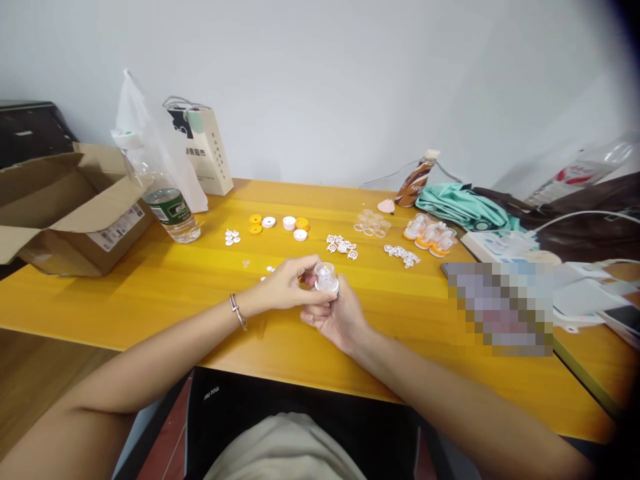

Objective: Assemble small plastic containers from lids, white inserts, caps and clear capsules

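Observation:
Between my two hands, above the near middle of the table, is a small clear plastic dome point(325, 275) on a white round base. My left hand point(295, 283) is closed on its left side, with thumb and fingers pressed against it. From below and the right, my right hand point(340, 317) grips the base, its fingers curled. Small white pieces point(270, 269) lie just behind my left hand, partly hidden by it. Beyond my hands are white wheel-shaped parts point(342, 246), and white and orange round bases point(295, 225).
Clear cups point(371, 223) and finished-looking domes on orange bases point(430, 233) stand back right. A water bottle point(170, 210) and an open cardboard box point(75, 220) are at left. A brown drink bottle point(417, 179), teal cloth point(465, 207) and power strip point(493, 250) are at right.

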The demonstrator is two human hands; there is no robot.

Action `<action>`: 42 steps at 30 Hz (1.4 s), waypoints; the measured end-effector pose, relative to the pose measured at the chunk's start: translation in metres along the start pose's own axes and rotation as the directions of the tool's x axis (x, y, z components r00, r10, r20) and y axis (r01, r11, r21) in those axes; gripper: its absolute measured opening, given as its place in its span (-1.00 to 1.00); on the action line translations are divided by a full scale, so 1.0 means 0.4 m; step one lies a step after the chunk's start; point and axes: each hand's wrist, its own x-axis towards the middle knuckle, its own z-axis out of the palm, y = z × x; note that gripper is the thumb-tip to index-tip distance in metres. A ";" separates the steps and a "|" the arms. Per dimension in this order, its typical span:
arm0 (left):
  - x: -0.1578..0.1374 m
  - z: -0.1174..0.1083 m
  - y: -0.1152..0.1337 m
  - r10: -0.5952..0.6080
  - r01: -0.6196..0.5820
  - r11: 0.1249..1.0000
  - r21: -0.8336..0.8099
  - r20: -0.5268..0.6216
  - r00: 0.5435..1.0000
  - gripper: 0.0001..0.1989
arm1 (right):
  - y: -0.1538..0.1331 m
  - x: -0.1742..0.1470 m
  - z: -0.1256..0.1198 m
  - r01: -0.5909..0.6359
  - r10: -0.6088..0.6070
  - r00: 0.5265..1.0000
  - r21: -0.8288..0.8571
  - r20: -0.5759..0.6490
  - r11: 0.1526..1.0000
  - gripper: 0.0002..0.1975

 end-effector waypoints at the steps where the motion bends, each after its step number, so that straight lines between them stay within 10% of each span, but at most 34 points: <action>1: 0.001 -0.004 -0.002 0.002 -0.002 1.000 -0.011 0.020 1.000 -0.66 | -0.003 -0.001 -0.002 -0.048 0.048 0.998 0.008 0.030 0.999 -0.78; 7: 0.000 -0.019 0.004 0.038 -0.037 0.999 -0.019 0.045 0.998 -0.69 | -0.019 -0.004 -0.009 -0.182 0.183 0.960 -0.023 0.214 0.983 -0.78; 12: -0.003 -0.012 0.010 0.018 -0.028 0.998 -0.062 -0.161 0.987 -0.76 | -0.015 -0.009 -0.007 0.134 -0.108 0.985 -0.194 0.137 0.972 -0.66; 21: -0.011 0.021 0.010 0.052 -0.117 0.973 -0.201 -0.303 0.952 -0.78 | 0.020 0.005 -0.026 0.500 -0.485 0.862 -0.391 0.144 0.773 -0.62; 42: -0.003 0.002 -0.003 0.089 -0.095 0.995 -0.014 -0.215 0.972 -0.81 | -0.010 -0.014 0.006 0.098 -0.091 0.992 -0.077 0.087 0.992 -0.66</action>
